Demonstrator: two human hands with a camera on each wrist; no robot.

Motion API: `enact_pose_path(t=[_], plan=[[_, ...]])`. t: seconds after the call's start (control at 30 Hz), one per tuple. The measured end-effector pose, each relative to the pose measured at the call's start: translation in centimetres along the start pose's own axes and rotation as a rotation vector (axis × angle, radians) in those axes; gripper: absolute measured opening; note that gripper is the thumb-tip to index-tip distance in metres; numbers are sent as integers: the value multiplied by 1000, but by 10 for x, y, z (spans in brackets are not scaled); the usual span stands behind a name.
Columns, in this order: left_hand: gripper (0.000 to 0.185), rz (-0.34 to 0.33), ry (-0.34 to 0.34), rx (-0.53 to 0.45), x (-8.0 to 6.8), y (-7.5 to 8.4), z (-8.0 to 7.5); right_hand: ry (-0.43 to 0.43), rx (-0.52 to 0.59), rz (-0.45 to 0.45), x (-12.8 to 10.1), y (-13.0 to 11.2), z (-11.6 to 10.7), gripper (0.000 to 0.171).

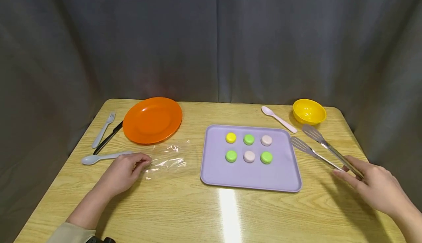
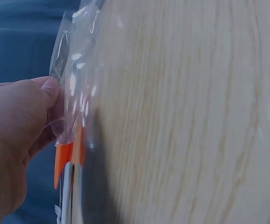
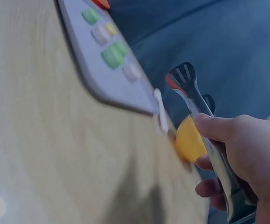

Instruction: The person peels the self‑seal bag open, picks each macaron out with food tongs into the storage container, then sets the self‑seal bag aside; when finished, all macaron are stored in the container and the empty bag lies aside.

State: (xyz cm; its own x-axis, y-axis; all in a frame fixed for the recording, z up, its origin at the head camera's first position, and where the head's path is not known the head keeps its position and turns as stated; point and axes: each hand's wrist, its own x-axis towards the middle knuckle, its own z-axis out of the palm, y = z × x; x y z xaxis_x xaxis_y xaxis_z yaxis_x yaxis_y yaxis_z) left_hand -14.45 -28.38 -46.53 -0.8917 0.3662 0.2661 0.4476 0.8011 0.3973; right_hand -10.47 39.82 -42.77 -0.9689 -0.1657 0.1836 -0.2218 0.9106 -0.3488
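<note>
My left hand [image 1: 126, 170] pinches the edge of a clear plastic bag [image 1: 169, 158] between thumb and fingers; the bag spreads to the right over the wood table. In the left wrist view the bag [image 2: 79, 70] rises from the fingertips. My right hand [image 1: 379, 184] grips metal serving tongs [image 1: 329, 149] with slotted heads, the two arms spread apart, their tips by the right rim of a lilac tray [image 1: 217, 173]. On the tray sit several macarons in two rows: a yellow one [image 1: 231, 137], green ones [image 1: 266, 157] and pale pink ones [image 1: 249, 156].
An orange plate [image 1: 153, 120] lies at the back left. Beside it are a white fork [image 1: 103, 130], a black knife [image 1: 108, 138] and a white spoon [image 1: 105, 157]. At the back right stand a yellow bowl [image 1: 309, 111] and a pink spoon [image 1: 279, 119]. Dark curtains [image 1: 165, 41] surround the table.
</note>
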Motion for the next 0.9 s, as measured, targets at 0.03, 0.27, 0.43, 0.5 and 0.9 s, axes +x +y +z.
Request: enact_pose_path(t=[0.03,0.27,0.43,0.5,0.9], plan=[[6,-6,-10,3,0,0,1,-2,-1,15,-2,4,2,24],[5,-17,-50,58,-4,-4,6,-61,18,137,-11,25,21,60],[7,2,-49,90,-4,-5,11,-51,-2,140,-15,31,31,48],[8,13,-47,95,-4,-5,13,-50,-8,148,-15,32,33,44],[12,5,-108,51,-1,-5,13,-17,19,185,-16,35,43,42]])
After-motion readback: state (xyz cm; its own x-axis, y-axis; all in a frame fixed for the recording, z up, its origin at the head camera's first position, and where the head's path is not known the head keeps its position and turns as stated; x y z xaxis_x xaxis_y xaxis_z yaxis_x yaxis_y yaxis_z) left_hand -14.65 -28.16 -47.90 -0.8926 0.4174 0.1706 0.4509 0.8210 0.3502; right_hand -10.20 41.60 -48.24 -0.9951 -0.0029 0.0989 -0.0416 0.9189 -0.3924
